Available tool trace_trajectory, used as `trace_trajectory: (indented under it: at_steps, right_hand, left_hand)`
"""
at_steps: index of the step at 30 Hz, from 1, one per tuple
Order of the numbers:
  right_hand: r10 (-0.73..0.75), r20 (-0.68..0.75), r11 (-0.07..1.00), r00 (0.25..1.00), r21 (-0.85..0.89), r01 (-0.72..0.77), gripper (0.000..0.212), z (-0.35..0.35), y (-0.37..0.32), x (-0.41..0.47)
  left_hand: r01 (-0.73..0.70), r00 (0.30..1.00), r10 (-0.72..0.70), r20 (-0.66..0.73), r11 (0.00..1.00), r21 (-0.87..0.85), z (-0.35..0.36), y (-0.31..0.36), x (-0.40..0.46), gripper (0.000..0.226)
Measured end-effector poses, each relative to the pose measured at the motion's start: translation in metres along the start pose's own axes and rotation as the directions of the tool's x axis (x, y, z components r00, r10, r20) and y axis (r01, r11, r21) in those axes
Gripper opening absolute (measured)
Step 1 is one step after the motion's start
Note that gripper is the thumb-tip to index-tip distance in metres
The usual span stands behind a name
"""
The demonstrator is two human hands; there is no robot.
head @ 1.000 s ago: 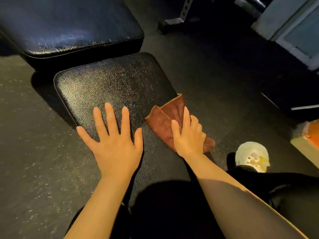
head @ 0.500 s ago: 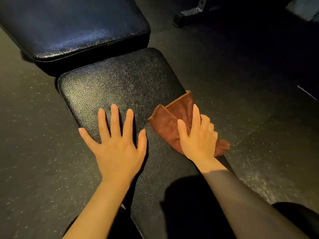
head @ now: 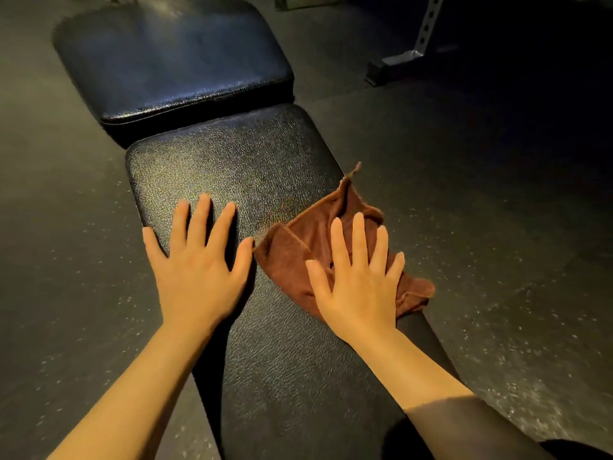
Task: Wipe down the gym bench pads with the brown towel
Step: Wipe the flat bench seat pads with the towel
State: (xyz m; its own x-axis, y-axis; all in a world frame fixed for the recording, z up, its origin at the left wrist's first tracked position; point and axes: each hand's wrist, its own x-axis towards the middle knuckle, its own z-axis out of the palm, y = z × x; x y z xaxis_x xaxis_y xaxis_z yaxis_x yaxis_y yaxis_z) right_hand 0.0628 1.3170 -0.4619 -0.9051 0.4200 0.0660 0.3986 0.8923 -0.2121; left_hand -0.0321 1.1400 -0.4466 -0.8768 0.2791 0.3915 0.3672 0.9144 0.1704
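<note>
The brown towel [head: 318, 210] lies crumpled on the right edge of the near black bench pad [head: 232, 161], with one corner hanging over the side. My right hand [head: 358, 287] rests flat on top of the towel with its fingers spread, not curled around it. My left hand [head: 199, 270] is pressed flat on the bare pad just left of the towel, fingers apart, its thumb almost touching the towel's edge. A second black pad [head: 172, 61] sits beyond the near one, raised above it.
Dark speckled rubber floor [head: 497, 227] lies on both sides of the bench. A grey metal rack upright and foot [head: 398, 61] stand at the far right. My dark-clothed leg shows at the bottom right corner.
My right hand's fingers have gone from curled on the towel to spread flat on it. The towel has opened out, one corner sticking up. The view has shifted, showing more of the far pad.
</note>
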Motion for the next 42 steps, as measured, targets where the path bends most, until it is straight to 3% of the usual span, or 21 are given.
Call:
trace_trajectory:
  at_steps: [3, 6, 9, 14, 19, 23, 29, 34, 37, 38, 42]
  right_hand:
    - [-0.162, -0.015, 0.986, 0.987, -0.029, 0.161, 0.072, 0.002, 0.012, -0.017]
    - [-0.365, 0.004, 0.928, 0.931, -0.084, 0.364, 0.070, 0.008, 0.037, -0.039]
    - [-0.474, 0.005, 0.876, 0.881, -0.105, 0.472, 0.069, 0.012, 0.057, -0.051]
    - [-0.483, -0.008, 0.874, 0.876, -0.066, 0.481, 0.070, 0.009, 0.043, -0.031]
    - [-0.410, -0.043, 0.912, 0.911, -0.036, 0.409, 0.075, 0.006, -0.017, 0.024]
    - [-0.439, -0.062, 0.898, 0.897, -0.068, 0.435, 0.086, 0.003, -0.056, 0.063]
    - [-0.539, -0.011, 0.838, 0.842, -0.104, 0.535, 0.087, 0.003, -0.055, 0.055]
    - [-0.763, -0.010, 0.646, 0.647, -0.076, 0.760, 0.070, 0.016, -0.055, 0.006]
    - [-0.830, -0.020, 0.558, 0.558, -0.034, 0.829, 0.067, 0.020, -0.076, -0.014]
    - [-0.828, 0.000, 0.561, 0.561, -0.021, 0.828, 0.066, 0.021, -0.085, -0.012]
    - [-0.772, 0.026, 0.635, 0.635, -0.019, 0.772, 0.075, 0.015, -0.122, 0.013]
  left_hand:
    - [0.004, 1.000, -0.004, 0.000, 1.000, 0.018, 0.001, 0.003, -0.003, 0.061]
    - [0.008, 1.000, -0.008, -0.010, 1.000, 0.008, 0.002, 0.005, -0.023, 0.061]
    - [0.020, 0.999, -0.022, -0.024, 0.998, -0.060, 0.002, 0.007, -0.048, 0.061]
    - [0.115, 0.987, -0.136, -0.087, 0.971, -0.209, 0.000, 0.010, -0.053, 0.059]
    - [0.156, 0.975, -0.199, -0.100, 0.929, -0.335, -0.004, 0.011, -0.051, 0.058]
    - [0.169, 0.981, -0.191, -0.030, 0.925, -0.341, -0.002, 0.010, -0.046, 0.060]
    - [0.224, 0.974, -0.184, 0.135, 0.886, -0.407, -0.045, -0.009, -0.045, 0.059]
    - [0.179, 0.977, -0.149, 0.154, 0.962, -0.206, -0.090, -0.030, -0.059, 0.050]
    - [-0.025, 0.981, 0.005, 0.194, 0.995, 0.102, -0.114, -0.040, -0.065, 0.055]
    - [-0.054, 0.977, 0.018, 0.215, 0.985, 0.162, -0.122, -0.039, -0.066, 0.056]
    - [0.081, 0.962, -0.135, 0.239, 0.972, 0.222, -0.151, -0.038, -0.076, 0.048]
